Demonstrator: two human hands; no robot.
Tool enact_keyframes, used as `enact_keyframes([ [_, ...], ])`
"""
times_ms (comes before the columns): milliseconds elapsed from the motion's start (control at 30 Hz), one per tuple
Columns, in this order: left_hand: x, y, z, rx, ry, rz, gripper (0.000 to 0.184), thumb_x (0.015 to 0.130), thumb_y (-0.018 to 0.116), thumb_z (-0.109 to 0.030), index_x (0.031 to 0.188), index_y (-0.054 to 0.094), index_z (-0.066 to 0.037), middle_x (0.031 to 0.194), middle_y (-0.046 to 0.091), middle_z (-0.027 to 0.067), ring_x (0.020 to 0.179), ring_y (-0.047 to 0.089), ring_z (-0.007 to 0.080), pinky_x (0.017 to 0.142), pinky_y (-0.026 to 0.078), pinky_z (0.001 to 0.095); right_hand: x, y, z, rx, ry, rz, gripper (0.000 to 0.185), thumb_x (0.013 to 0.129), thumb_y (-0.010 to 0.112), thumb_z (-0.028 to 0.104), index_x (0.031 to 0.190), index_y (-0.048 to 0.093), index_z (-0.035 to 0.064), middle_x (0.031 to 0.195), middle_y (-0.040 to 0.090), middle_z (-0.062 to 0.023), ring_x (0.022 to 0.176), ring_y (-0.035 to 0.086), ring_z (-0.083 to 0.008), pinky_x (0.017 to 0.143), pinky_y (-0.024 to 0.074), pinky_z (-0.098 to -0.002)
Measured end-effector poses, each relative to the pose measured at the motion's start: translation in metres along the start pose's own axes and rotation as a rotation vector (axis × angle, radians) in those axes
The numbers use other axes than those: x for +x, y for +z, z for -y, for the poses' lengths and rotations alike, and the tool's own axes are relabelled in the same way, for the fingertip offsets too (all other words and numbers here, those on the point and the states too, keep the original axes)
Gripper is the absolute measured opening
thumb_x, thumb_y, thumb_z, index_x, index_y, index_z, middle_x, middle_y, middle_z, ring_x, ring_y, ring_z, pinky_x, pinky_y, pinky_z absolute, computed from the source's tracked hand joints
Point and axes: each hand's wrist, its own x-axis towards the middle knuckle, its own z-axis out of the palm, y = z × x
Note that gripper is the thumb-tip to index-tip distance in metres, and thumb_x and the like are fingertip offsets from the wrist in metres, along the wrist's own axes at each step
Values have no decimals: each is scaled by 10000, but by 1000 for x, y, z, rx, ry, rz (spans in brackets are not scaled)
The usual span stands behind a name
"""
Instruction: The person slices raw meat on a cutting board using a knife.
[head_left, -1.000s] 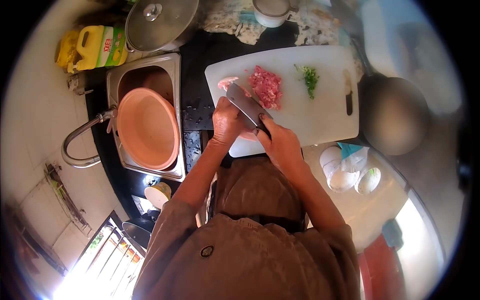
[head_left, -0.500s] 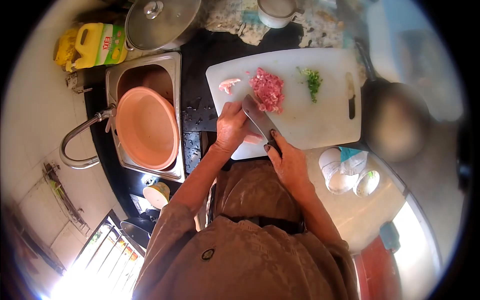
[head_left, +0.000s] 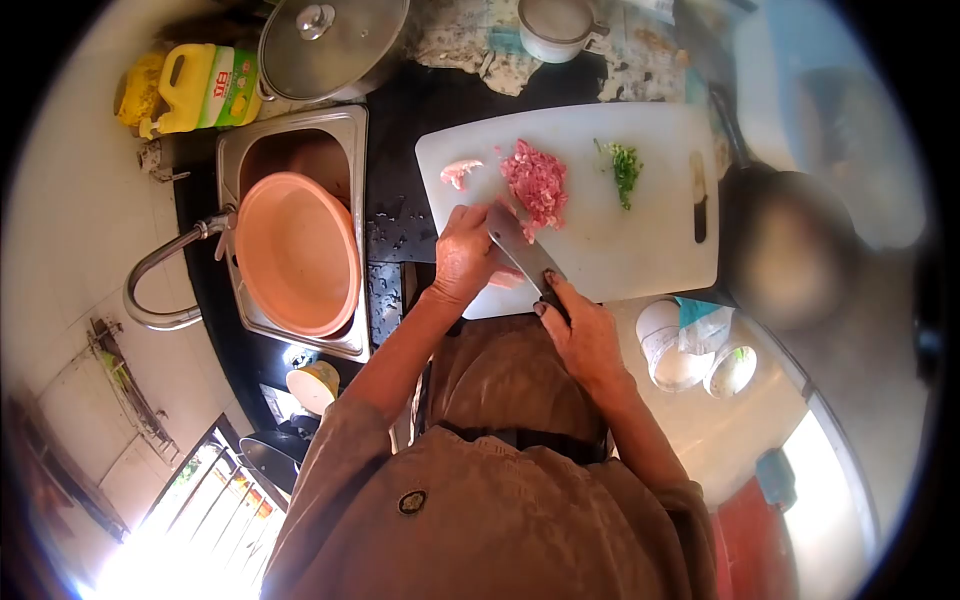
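My right hand (head_left: 583, 338) is closed round the handle of a cleaver (head_left: 521, 250), whose blade points up and left. Beside the blade, my left hand (head_left: 465, 256) has its fingers bent together against a piece of raw meat (head_left: 507, 277), partly hidden by the hand and blade. Both hands are over the lower left of a white cutting board (head_left: 640, 250). Just above the blade tip lies a pile of chopped meat (head_left: 537, 184). A pale scrap of meat (head_left: 460, 173) is at the board's left, and chopped green herbs (head_left: 625, 173) lie right of the pile.
Left of the board, an orange basin (head_left: 297, 255) stands in a steel sink (head_left: 358, 130). A lidded pot (head_left: 350, 45), a yellow jug (head_left: 190, 90) and a small white pot (head_left: 555, 35) are at the back. A wok (head_left: 790, 240) is right; white bowls (head_left: 682, 365) stand below it.
The cleaver and my right hand have moved down from the pale scrap to the meat under my left hand. My left hand has shifted slightly right and down.
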Motion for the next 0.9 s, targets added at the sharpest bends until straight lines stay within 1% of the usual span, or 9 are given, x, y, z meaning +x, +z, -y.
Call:
enact_keyframes([
  [133, 1, 0, 1, -14, 17, -12, 322, 689, 784, -98, 1009, 753, -90, 1103, 679, 49, 957, 627, 308, 790, 571, 397, 11, 1, 3, 0, -44, -4, 424, 1007, 637, 309, 1342, 620, 51, 1026, 721, -261, 939, 693, -453, 830, 538, -523],
  [267, -3, 4, 5, -20, -3, 12, 307, 698, 780, -92, 1004, 766, -106, 1104, 691, 59, 973, 634, 313, 810, 574, 404, 43, 21, 13, -53, -16, 21, 431, 1014, 628, 305, 1363, 603, 53, 1016, 719, -261, 931, 693, -456, 810, 540, -527],
  [333, 0, 1, 2, -61, 33, -53, 298, 694, 776, -88, 991, 772, -100, 1083, 695, 66, 976, 638, 317, 816, 576, 412, 56, 30, 13, 5, -126, -32, 442, 1007, 638, 302, 1366, 588, 50, 974, 716, -254, 894, 689, -460, 772, 536, -534],
  [400, -5, 0, 4, -22, 27, -17, 306, 694, 774, -83, 999, 774, -101, 1087, 696, 64, 980, 639, 318, 822, 577, 412, 29, 17, 10, 11, -101, -26, 421, 1000, 643, 293, 1339, 596, 49, 952, 714, -248, 877, 685, -462, 757, 532, -541],
  [567, -5, -1, 3, 6, -29, 65, 322, 707, 769, -87, 1029, 770, -107, 1091, 698, 67, 995, 642, 325, 836, 577, 414, 25, 6, 8, 65, -64, -7, 393, 990, 645, 282, 1305, 608, 51, 920, 710, -246, 864, 677, -471, 744, 526, -551],
  [667, -4, 3, 4, 9, 39, -45, 337, 712, 779, -113, 1048, 762, -106, 1084, 693, 66, 989, 642, 321, 827, 575, 414, 46, 14, 16, -15, -38, 60, 399, 998, 637, 288, 1309, 620, 39, 950, 717, -254, 884, 682, -469, 762, 534, -542],
  [767, -3, 3, 4, -44, 25, -42, 343, 715, 778, -119, 1057, 756, -100, 1078, 689, 64, 976, 644, 319, 820, 573, 414, 46, 8, 16, 23, -89, 34, 369, 997, 638, 291, 1263, 635, 35, 932, 718, -251, 867, 685, -466, 762, 535, -538],
  [833, -4, 1, 3, 4, 2, -14, 335, 717, 769, -109, 1051, 756, -91, 1078, 689, 68, 964, 646, 320, 817, 572, 413, 17, 4, 5, 32, -163, -62, 321, 988, 640, 275, 1212, 639, 45, 882, 706, -247, 839, 673, -475, 738, 524, -556],
  [900, -6, 0, 2, -19, 15, -17, 334, 711, 771, -106, 1045, 755, -91, 1085, 689, 66, 958, 647, 322, 811, 574, 409, 17, 8, 1, 49, -112, -23, 327, 989, 638, 276, 1224, 638, 49, 883, 706, -250, 843, 674, -477, 739, 526, -557],
])
